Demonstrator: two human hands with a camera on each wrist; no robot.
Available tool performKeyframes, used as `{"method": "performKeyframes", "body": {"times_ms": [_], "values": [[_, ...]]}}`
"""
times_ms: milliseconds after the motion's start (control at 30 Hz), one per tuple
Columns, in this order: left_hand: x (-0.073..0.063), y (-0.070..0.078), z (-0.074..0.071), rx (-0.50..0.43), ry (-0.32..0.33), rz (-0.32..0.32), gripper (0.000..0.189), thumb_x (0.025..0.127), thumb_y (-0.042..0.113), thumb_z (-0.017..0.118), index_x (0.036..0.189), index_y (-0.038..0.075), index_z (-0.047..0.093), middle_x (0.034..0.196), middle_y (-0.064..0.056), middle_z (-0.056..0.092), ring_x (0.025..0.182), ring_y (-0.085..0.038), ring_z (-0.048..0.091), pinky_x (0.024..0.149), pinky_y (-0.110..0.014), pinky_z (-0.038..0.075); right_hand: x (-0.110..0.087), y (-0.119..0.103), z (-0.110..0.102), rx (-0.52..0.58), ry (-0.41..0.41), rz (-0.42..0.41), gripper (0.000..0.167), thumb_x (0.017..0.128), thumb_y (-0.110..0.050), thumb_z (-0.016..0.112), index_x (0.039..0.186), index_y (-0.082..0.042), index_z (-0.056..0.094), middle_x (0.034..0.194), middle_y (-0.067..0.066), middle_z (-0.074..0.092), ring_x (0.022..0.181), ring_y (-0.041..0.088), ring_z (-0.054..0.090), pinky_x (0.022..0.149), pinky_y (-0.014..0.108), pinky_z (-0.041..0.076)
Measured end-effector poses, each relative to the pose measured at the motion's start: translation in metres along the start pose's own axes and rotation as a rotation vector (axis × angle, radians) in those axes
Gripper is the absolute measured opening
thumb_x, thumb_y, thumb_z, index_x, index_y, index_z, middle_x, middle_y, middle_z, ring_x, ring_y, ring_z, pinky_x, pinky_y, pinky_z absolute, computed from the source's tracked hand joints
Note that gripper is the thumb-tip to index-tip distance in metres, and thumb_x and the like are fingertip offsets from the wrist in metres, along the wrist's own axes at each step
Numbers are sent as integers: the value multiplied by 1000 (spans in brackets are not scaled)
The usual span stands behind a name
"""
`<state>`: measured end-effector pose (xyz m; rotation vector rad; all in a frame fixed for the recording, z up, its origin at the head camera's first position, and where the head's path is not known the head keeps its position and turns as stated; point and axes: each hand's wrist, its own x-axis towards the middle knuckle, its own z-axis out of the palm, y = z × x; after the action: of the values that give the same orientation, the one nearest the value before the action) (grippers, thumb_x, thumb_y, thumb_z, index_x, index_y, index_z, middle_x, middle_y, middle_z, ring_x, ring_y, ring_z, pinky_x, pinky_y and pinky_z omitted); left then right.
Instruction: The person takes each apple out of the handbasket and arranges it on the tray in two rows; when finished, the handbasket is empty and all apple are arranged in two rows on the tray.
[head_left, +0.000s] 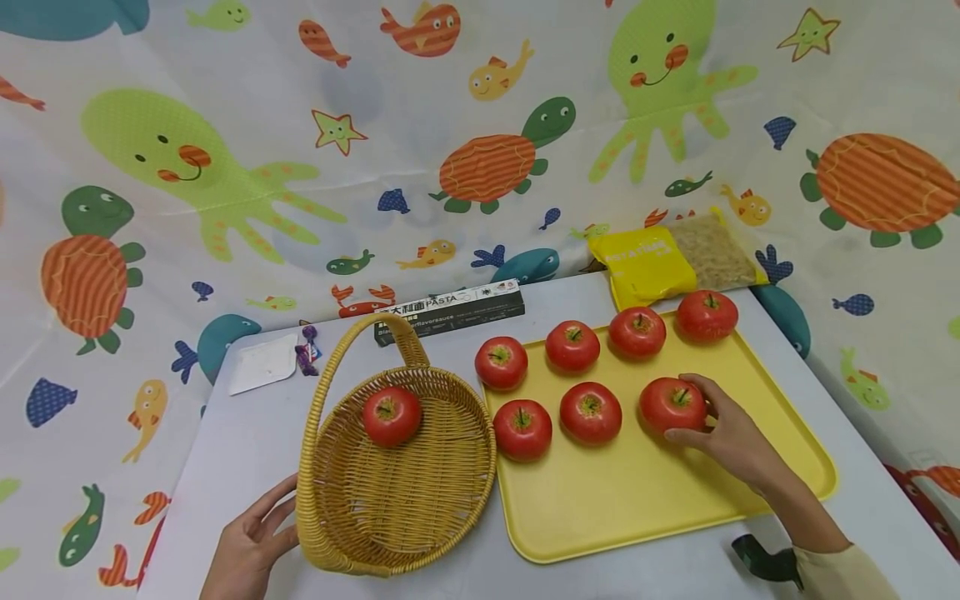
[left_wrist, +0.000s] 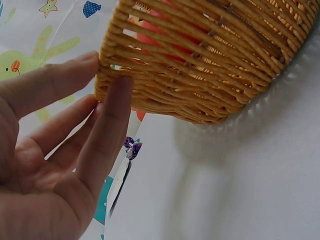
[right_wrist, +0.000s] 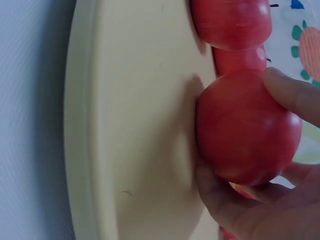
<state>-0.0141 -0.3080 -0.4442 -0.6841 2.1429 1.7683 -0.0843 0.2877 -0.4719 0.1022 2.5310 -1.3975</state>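
Note:
At the right, my right hand (head_left: pixel 735 437) grips a red apple (head_left: pixel 670 407), thumb on the near side and fingers on the far side. In the right wrist view this apple (right_wrist: pixel 245 127) sits on or very close to the yellow tray (right_wrist: pixel 135 120). Several more apples stand in two rows on the tray, among them one beside the held apple (head_left: pixel 591 412). To the left is a woven basket (head_left: pixel 405 508) with a tall handle and one apple (head_left: pixel 392 416) inside. My left hand (head_left: pixel 251 537) touches the basket's left side with nearly straight fingertips.
Behind the basket lies a black pasta box (head_left: pixel 450 315). A yellow food packet (head_left: pixel 652 262) is at the tray's back edge. Wrapped candies (head_left: pixel 307 354) and a white packet (head_left: pixel 264 364) lie at back left. A dark pipe-shaped object (head_left: pixel 767 558) is below the right forearm.

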Motion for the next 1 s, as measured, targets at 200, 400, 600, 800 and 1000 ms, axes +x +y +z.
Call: {"method": "performKeyframes", "body": {"times_ms": [200, 400, 600, 800, 1000], "values": [[0, 1, 0, -2, 2, -4, 89, 87, 14, 82, 159, 4, 31, 117, 23, 63, 110, 7, 61, 95, -27, 57, -3, -8, -12, -87, -47, -10, 105, 91, -40, 77, 163, -5, 8, 157, 36, 21, 135, 60, 29, 102, 75, 41], [0, 0, -1, 22, 9, -43, 90, 85, 16, 84, 159, 8, 32, 136, 10, 58, 109, 9, 60, 97, -27, 57, 1, -48, -29, -271, 30, -153, 105, 94, -43, 72, 164, -6, 3, 164, 33, -2, 148, 58, -1, 104, 87, 17], [0, -1, -3, 17, 15, -49, 90, 85, 15, 84, 159, 8, 32, 139, 9, 56, 109, 9, 60, 97, -28, 57, 12, -132, 1, -346, -18, -275, 97, 93, -50, 70, 166, -19, 13, 169, 21, -6, 154, 46, -2, 112, 81, 16], [0, -1, -2, 8, 18, -36, 91, 85, 15, 84, 159, 7, 32, 132, 16, 57, 110, 10, 60, 98, -28, 56, 30, -206, 80, -394, -207, -491, 95, 91, -55, 71, 165, -31, 16, 170, 16, 1, 155, 39, 10, 119, 67, 26], [0, -1, -1, 22, 24, -31, 91, 85, 15, 84, 159, 7, 33, 144, 6, 54, 109, 11, 60, 97, -27, 56, 42, -253, 164, -515, -462, -596, 90, 93, -52, 70, 164, -27, 22, 162, 13, 35, 144, 31, 42, 114, 50, 43]]}}
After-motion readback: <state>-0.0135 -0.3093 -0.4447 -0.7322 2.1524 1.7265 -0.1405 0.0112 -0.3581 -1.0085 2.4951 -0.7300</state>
